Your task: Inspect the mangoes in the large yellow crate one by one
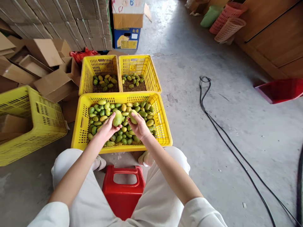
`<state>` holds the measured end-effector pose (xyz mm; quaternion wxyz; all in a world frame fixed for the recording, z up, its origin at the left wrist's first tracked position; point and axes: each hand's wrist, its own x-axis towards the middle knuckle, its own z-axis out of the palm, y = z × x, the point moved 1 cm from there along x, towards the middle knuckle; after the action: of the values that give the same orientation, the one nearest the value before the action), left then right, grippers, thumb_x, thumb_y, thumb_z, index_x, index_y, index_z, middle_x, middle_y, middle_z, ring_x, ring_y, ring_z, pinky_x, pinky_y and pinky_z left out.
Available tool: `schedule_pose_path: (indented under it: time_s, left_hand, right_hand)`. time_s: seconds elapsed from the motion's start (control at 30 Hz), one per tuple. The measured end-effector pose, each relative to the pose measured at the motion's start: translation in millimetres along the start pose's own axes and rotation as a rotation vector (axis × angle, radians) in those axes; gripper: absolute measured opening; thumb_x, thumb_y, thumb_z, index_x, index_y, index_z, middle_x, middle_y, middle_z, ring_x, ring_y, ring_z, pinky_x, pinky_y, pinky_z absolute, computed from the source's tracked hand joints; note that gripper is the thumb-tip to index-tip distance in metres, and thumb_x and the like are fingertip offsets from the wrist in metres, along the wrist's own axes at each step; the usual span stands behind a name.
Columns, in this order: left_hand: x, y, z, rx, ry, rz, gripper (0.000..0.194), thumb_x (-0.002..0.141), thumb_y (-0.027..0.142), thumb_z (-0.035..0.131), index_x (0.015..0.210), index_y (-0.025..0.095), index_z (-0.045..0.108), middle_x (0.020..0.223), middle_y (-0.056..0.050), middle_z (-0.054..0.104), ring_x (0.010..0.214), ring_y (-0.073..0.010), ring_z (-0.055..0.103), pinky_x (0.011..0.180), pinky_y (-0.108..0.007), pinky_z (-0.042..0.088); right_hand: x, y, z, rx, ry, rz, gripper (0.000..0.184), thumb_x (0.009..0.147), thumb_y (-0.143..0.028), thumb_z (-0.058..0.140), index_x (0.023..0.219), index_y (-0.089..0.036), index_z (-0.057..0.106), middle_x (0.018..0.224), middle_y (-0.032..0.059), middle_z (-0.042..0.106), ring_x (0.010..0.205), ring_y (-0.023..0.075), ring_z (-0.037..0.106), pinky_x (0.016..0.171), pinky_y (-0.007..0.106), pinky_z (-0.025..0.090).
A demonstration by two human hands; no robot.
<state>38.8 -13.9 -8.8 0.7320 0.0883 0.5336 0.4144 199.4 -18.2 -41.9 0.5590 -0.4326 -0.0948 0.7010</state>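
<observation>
Your left hand [108, 128] is closed around a large green fruit [117, 118], thumb over its side and fingertips beneath. Your right hand [140, 126] grips a second green fruit [133, 116] under the thumb; its fingers are partly hidden, so how firmly they wrap cannot be told. Both fruits are held above the middle of the front crate [168, 138], just beside each other with a gap between.

Below them, loose fruit [124, 108] covers the crate floor from near the left edge to near the right edge, green mixed with yellowish. Hazard: a slackened thumb could let either fruit fall and bruise against this layer. Squeezing too hard could mark the skin, particularly if the flesh is soft.

Past the back edge stand a back-left crate [86, 74] and a back-right crate [152, 75], each holding a smaller heap. Their shared border is narrow; a careless toss could land fruit in the wrong one.

To the right, well apart from the front crate's right edge, a black cable [219, 130] lies on the floor, a snag for passing feet.
</observation>
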Motion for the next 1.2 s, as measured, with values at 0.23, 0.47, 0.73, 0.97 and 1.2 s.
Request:
schedule_pose_path:
  time_s: [0.23, 0.47, 0.73, 0.97, 1.2]
  left_hand:
    - [0, 1, 0.4, 0.003, -0.009, 0.009, 0.025, 0.111, 0.034, 0.064, 0.126, 0.019, 0.077, 0.113, -0.015, 0.086, 0.091, -0.0232, 0.083, 0.06, -0.023, 0.055]
    - [-1, 5, 3.5, -0.034, 0.051, -0.011, 0.022, 0.111, 0.034, 0.06, 0.112, 0.018, 0.074, 0.081, -0.006, 0.074, 0.063, -0.0182, 0.069, 0.057, -0.026, 0.054]
    - [-1, 0, -2.4, 0.014, 0.0, 0.036, 0.017, 0.1, 0.031, 0.08, 0.107, 0.017, 0.073, 0.087, -0.008, 0.075, 0.07, -0.0157, 0.07, 0.06, -0.023, 0.056]
    - [3, -1, -3.6, -0.013, -0.028, 0.023, 0.025, 0.111, 0.042, 0.062, 0.111, 0.017, 0.07, 0.092, -0.009, 0.076, 0.066, -0.0143, 0.064, 0.051, -0.021, 0.046]
    - [2, 3, 2.3, -0.064, 0.066, -0.028, 0.021, 0.113, 0.031, 0.049, 0.111, 0.021, 0.067, 0.08, -0.005, 0.071, 0.065, -0.0184, 0.069, 0.053, -0.024, 0.051]
  right_hand:
    - [7, 5, -4, -0.083, 0.045, 0.106, 0.041, 0.098, -0.068, 0.069, 0.092, -0.028, 0.072, 0.089, 0.0045, 0.081, 0.098, 0.0264, 0.075, 0.075, 0.035, 0.06]
    - [12, 9, -9, -0.063, 0.041, 0.093, 0.042, 0.091, -0.065, 0.083, 0.091, -0.029, 0.061, 0.071, -0.0053, 0.06, 0.061, 0.0145, 0.052, 0.052, 0.024, 0.045]
    - [6, 5, -5, -0.06, -0.016, 0.139, 0.037, 0.098, -0.063, 0.076, 0.093, -0.026, 0.071, 0.081, 0.0009, 0.072, 0.064, 0.0164, 0.061, 0.054, 0.029, 0.055]
    - [1, -5, 1, -0.012, -0.015, 0.138, 0.037, 0.106, -0.056, 0.066, 0.087, -0.024, 0.069, 0.082, -0.0001, 0.073, 0.061, 0.0117, 0.061, 0.052, 0.021, 0.05]
    - [-4, -11, 7, 0.019, -0.039, 0.165, 0.034, 0.111, -0.046, 0.045, 0.091, -0.025, 0.062, 0.087, 0.0039, 0.078, 0.054, 0.0142, 0.051, 0.048, 0.023, 0.043]
